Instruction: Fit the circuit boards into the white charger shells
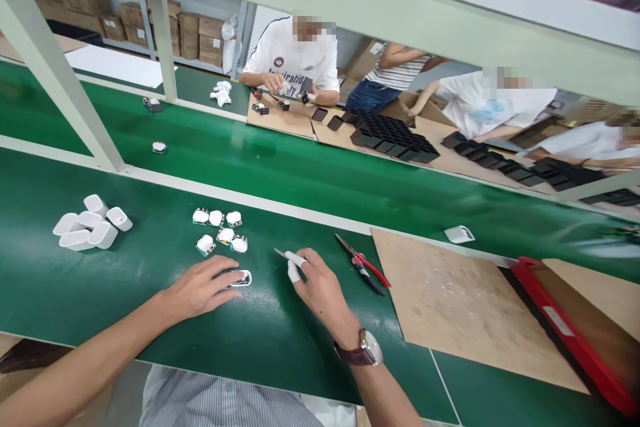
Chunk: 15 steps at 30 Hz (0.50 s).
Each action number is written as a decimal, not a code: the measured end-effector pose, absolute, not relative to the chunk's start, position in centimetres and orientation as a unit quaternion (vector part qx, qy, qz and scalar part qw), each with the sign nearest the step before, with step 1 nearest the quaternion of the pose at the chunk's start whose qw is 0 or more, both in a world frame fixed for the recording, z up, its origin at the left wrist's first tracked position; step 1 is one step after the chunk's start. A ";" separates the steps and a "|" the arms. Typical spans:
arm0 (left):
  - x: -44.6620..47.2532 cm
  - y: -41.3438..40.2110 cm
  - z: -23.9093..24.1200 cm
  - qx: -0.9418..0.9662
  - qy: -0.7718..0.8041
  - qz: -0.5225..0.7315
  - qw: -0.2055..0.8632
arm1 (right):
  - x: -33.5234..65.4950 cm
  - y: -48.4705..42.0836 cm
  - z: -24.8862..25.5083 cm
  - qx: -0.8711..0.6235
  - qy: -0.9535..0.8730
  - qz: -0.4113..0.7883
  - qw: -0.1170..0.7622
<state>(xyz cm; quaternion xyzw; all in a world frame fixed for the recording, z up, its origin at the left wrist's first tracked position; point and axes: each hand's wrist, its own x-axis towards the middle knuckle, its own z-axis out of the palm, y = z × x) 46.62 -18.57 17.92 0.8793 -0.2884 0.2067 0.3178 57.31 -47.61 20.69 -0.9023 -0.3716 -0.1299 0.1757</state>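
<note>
Grey striped shirt fabric (230,407) shows at the bottom edge, with the person's bare forearms reaching over a dark green worktable (165,307). The left hand (203,287) has its fingers on a small white plastic casing (243,278), which lies on the table in front of the person, its end showing dark detail inside; whether they pinch it or merely steady it, one cannot tell. The right hand (320,287), with white covers on thumb and forefinger, grasps a slim metal tweezer-like tool (281,253), its tip apart from the casing.

Judging by the dark detail, this casing already has something inside, though how fully seated is unclear. Beyond the left hand, six white-topped circuit boards (217,217) lie outside any casing, and a cluster of six white plastic casings (103,235) stands farther left, apart from them; those pieces look not yet joined. Another white rounded casing (459,234) lies on the green belt (295,160); its contents cannot be told. Red-and-black pliers (363,263) rest unheld beside the right hand.
</note>
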 end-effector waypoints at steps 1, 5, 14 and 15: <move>46.7 -18.7 18.0 0.876 -0.294 0.219 0.313 | 57.6 -48.1 20.0 -0.908 -0.361 -0.138 0.164; 46.5 -19.1 18.2 0.877 -0.290 0.225 0.309 | 57.9 -49.0 18.7 -0.914 -0.347 -0.147 0.148; 46.1 -19.8 18.7 0.897 -0.263 0.209 0.286 | 56.7 -44.6 20.9 -0.855 -0.429 -0.116 0.268; 46.1 -20.0 18.6 0.895 -0.259 0.210 0.295 | 56.5 -43.9 21.1 -0.844 -0.444 -0.110 0.280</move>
